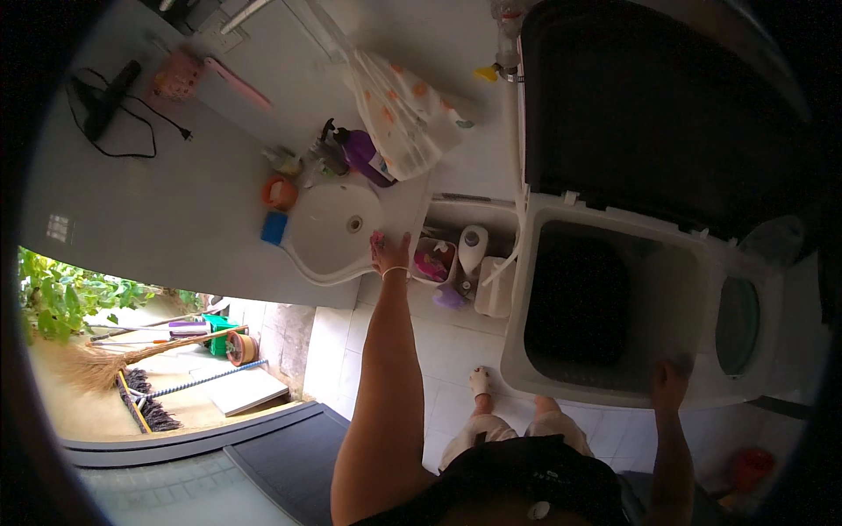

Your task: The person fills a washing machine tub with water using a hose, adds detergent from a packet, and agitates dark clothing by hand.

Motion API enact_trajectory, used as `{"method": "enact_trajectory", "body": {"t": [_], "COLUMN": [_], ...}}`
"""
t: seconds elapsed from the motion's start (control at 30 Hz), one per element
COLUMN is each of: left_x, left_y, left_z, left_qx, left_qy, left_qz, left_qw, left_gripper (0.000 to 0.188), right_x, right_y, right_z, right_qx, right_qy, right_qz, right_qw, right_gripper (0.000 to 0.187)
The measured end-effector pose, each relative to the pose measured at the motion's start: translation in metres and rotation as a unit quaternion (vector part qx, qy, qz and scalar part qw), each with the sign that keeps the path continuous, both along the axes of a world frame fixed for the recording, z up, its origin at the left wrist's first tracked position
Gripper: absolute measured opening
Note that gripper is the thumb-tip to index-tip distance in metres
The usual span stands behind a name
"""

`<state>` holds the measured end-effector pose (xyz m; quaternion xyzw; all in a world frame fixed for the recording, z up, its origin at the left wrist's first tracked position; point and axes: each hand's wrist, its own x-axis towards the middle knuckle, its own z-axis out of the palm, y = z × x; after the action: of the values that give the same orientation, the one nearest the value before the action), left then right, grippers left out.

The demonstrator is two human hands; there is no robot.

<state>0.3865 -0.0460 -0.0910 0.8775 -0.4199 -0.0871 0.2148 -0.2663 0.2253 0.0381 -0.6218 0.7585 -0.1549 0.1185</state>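
My left hand reaches forward over the right front edge of a white washbasin. A small pinkish-red thing shows at its fingers, too small to name, while the thumb stands apart. A pale band circles the wrist. On the right, a white twin-tub washing machine stands with its dark lid raised. My right hand is at the front rim of the large tub opening; shadow and blur hide its fingers. The inside of the tub is dark.
Behind the basin stand a purple pump bottle, an orange bowl and a blue sponge. A patterned plastic bag hangs above. Between basin and machine are a white bottle and a small tub. Brooms lie beyond the doorway.
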Motion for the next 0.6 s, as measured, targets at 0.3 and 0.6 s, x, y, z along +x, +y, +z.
{"method": "enact_trajectory", "body": {"t": [0.3,0.6], "left_x": [-0.040,-0.208], "left_y": [0.057,0.137], "left_z": [0.050,0.210], "left_qx": [-0.259,-0.185], "left_qy": [0.401,0.711], "left_qz": [0.019,-0.148], "left_qw": [0.879,0.662], "left_gripper": [0.023,0.031], "right_x": [0.003,0.012], "right_y": [0.003,-0.005], "right_z": [-0.004,0.019], "right_qx": [-0.081,-0.004], "right_qy": [0.010,-0.004], "right_qz": [-0.011,0.005], "right_qw": [0.997,1.000], "right_gripper": [0.014,0.019]}}
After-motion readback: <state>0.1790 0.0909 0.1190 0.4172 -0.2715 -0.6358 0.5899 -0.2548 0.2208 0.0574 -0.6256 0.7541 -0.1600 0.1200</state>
